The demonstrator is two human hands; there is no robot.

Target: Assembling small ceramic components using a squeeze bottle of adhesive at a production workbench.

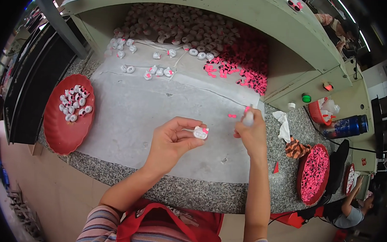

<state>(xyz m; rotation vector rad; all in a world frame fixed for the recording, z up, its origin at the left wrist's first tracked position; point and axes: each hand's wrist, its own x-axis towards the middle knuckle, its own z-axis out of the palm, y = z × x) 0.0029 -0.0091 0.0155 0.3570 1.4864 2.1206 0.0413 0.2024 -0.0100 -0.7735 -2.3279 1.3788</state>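
Observation:
Between the thumb and fingers of my left hand is a small white cat-head figure with a pink bow at its upper right. To the right, my right hand is closed round a small whitish bottle-like object, partly hidden by the fingers. A pink bit shows at the top of that object; whether they touch I cannot tell. Just left of this hand, a small pink bow-shaped piece lies on the white sheet that covers the worktop.
White heads and pink pieces fill the shelf opening behind. A red dish of finished-looking heads stands left; another red dish of pink and black pieces stands right. Beyond are a blue can and a seated person.

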